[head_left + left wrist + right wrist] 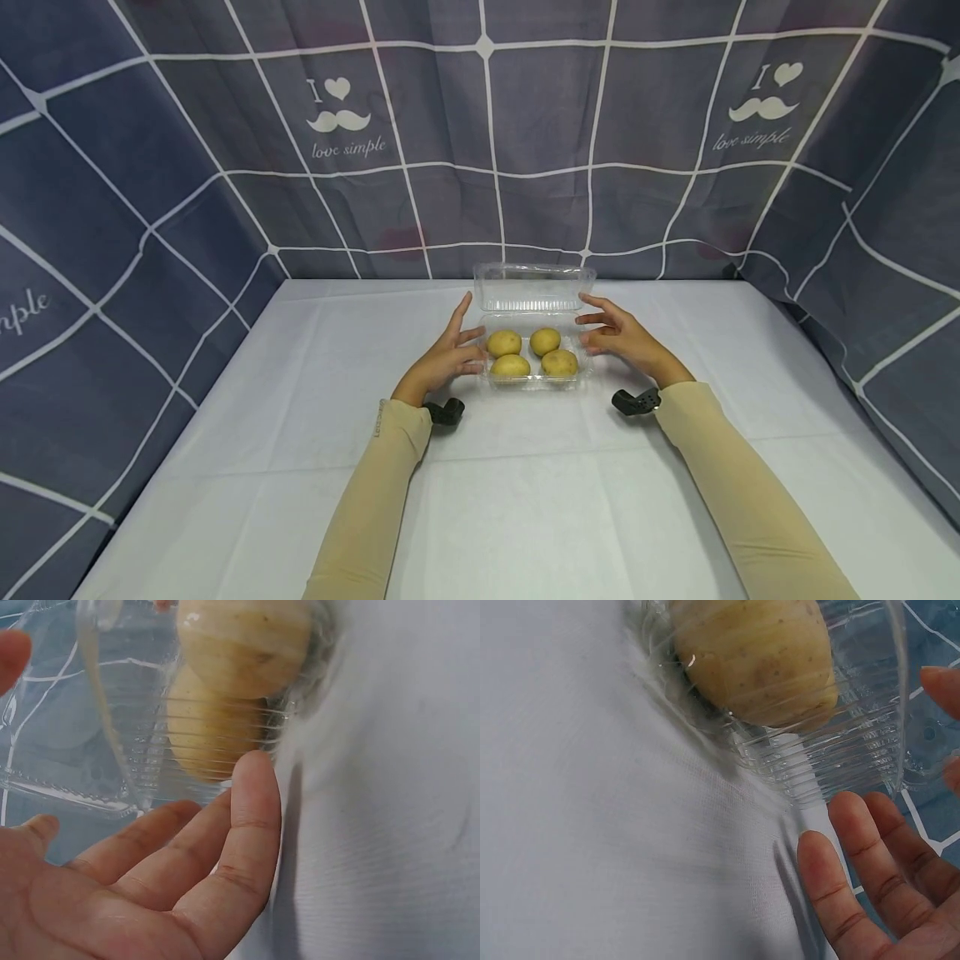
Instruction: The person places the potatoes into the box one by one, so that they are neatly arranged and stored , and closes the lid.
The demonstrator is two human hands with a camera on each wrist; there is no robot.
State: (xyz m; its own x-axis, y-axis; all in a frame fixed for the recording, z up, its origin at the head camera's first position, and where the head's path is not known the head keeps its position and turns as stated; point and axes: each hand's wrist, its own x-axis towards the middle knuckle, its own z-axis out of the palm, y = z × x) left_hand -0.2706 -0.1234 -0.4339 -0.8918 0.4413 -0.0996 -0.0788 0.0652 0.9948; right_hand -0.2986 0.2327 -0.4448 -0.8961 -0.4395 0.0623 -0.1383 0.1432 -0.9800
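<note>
A clear plastic clamshell box [532,384] sits on the white table with its lid [534,287] raised at the back. Several yellow potatoes [559,362] lie inside it; ridged plastic partly veils a potato [214,724] in the left wrist view and another potato [761,664] in the right. My left hand [442,360] is at the box's left side, fingers spread and fingertips at the ribbed wall. On the opposite side is my right hand [618,337], fingers extended and slightly bent beside the wall. Whether its fingertips touch the plastic I cannot tell.
A white cloth [517,500] covers the table. Behind it hangs a grey curtain [540,108] with white grid lines, and similar fabric flanks both sides. Black wrist devices stick out inward from the left sleeve [375,492] and the right sleeve [750,492].
</note>
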